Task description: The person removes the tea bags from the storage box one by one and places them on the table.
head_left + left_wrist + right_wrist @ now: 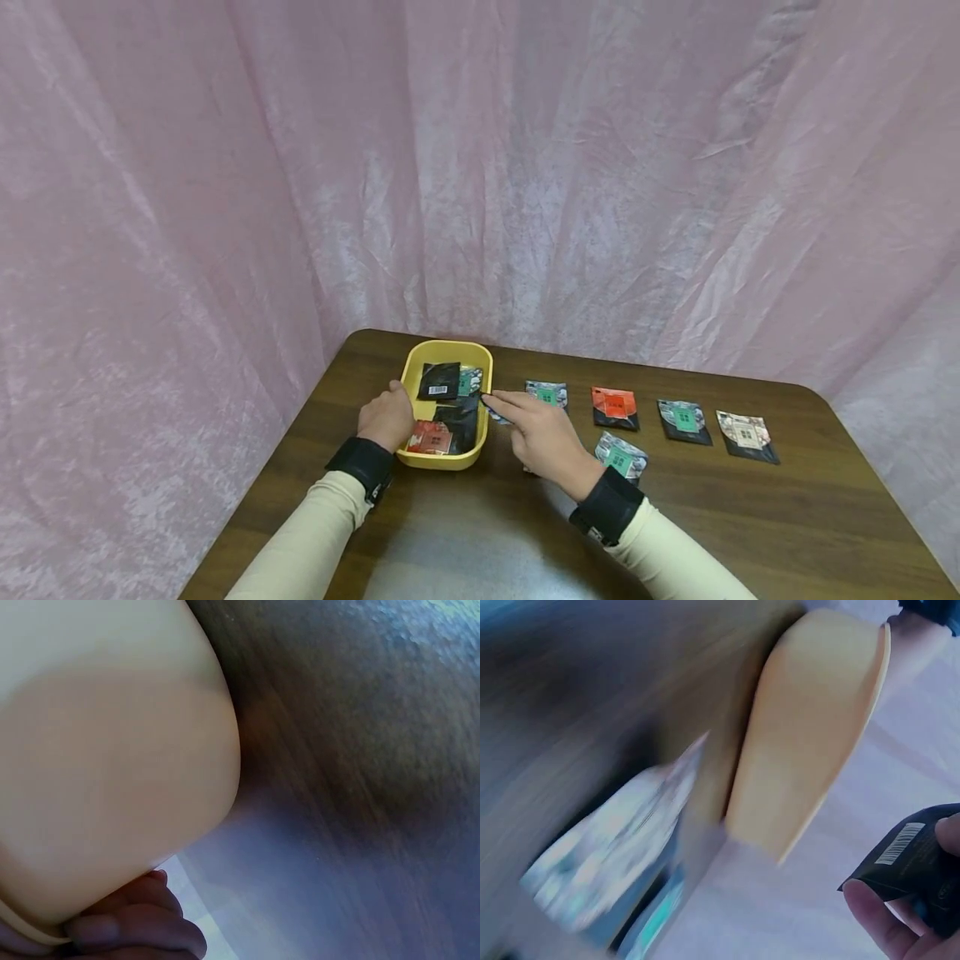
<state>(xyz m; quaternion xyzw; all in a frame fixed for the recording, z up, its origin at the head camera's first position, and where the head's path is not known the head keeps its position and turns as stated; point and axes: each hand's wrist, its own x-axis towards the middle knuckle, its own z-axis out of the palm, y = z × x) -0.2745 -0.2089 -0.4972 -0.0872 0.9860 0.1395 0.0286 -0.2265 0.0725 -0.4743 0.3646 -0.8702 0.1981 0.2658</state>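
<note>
My left hand grips the smooth, rounded yellow tub by its rim; my right hand pinches a flat black barcoded sachet near its right side. Other sachets, partly blocked by my right hand, dot the wood-grained table.

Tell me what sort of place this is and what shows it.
Probably a makeshift indoor filming or work corner: pink drapes screen off the surroundings, a wooden table stands against them, and the person wears a black wristband on each arm.
</note>
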